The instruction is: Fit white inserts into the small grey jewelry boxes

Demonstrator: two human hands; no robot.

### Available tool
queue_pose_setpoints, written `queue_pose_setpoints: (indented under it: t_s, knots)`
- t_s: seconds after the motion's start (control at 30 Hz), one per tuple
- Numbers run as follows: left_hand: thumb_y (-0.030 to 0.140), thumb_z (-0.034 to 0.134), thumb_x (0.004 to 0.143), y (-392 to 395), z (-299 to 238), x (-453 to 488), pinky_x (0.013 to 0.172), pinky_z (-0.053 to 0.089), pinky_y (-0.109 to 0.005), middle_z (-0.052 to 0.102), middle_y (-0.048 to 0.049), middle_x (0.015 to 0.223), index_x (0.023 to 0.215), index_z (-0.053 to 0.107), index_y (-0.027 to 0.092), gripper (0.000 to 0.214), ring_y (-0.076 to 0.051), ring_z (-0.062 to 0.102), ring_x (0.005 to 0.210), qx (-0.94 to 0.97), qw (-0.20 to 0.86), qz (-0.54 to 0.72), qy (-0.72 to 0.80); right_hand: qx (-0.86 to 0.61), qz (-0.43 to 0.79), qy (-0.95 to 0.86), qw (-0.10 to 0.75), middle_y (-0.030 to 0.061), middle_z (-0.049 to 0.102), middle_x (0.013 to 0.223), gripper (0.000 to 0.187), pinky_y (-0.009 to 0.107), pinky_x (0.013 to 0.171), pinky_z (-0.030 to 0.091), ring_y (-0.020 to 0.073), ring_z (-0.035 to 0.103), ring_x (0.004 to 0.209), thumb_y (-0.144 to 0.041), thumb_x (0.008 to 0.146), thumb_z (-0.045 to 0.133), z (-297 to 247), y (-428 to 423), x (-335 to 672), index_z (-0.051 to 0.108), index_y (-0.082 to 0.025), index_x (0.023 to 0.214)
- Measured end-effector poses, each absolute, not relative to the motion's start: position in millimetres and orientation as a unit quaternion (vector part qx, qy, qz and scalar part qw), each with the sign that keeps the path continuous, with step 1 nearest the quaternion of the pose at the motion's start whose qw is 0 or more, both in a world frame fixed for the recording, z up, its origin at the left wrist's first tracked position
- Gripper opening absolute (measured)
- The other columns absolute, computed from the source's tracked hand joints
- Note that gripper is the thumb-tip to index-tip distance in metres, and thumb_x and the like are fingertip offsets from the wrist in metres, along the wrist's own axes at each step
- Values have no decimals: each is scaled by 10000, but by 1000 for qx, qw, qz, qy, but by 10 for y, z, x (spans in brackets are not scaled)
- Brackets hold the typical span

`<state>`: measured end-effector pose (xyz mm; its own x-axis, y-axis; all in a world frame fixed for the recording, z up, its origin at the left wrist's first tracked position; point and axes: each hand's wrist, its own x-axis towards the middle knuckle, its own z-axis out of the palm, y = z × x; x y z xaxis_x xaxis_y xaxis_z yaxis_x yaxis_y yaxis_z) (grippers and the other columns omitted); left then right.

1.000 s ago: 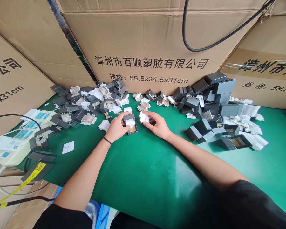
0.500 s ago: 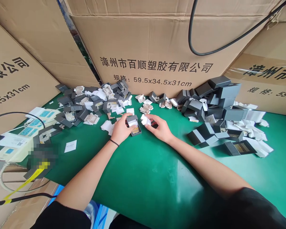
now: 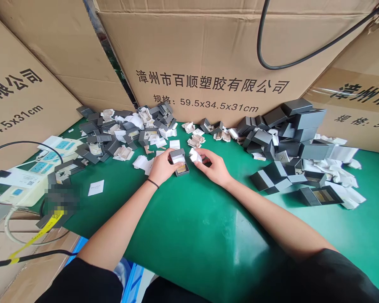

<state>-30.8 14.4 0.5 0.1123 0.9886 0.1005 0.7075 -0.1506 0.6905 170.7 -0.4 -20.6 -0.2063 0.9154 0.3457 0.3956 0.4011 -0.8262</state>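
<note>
Fingers and thumb of my left hand (image 3: 164, 165) grip a small dark grey box (image 3: 178, 155) from its left side. The box is open: its lid stands up, showing a white inside, and something gold-coloured lies in the lower part. Just to the right, my right hand (image 3: 212, 167) pinches a crumpled piece of white paper (image 3: 195, 155). A narrow gap separates the paper from the box. White paper scraps (image 3: 141, 163) lie beyond my left hand.
Dark boxes and paper are heaped at the back left (image 3: 105, 141). More boxes (image 3: 287, 145) are piled on the right. White power strips (image 3: 39, 176) with cables lie at the left edge of the green table (image 3: 183, 227). Large cardboard cartons (image 3: 202, 50) wall the back.
The view has shifted slightly. The box in my left hand is turned a little, so more of its white inside shows. My right hand still holds the paper.
</note>
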Motion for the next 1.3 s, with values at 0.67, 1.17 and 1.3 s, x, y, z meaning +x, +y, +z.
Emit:
queue_pose_setpoints:
  t_s: [0.67,1.17,1.3]
  knots:
    - [407,638,718,214,181,-589,770,497,-316,468,-108,1284,1444,131,289,893,-223,536,1050,760,236,308,521,-454,298,-711,447,47,634,1094,353,301,718,531,176,591,891,-340,808,569,-207,5,1712,575,-230,1144]
    - [479,615,710,73,244,-490,751,478,-346,589,-109,1003,1206,488,152,607,-242,578,896,774,-14,334,538,-459,279,-701,470,55,624,1131,352,293,703,533,182,592,918,-368,829,533,-205,-11,1710,576,-225,1148]
    - [537,516,777,-199,483,-429,659,450,-309,650,-61,792,826,659,201,368,-216,614,765,832,-69,239,495,-464,276,-693,478,54,632,1113,351,281,699,528,170,601,890,-389,844,515,-186,-12,1706,578,-214,1142]
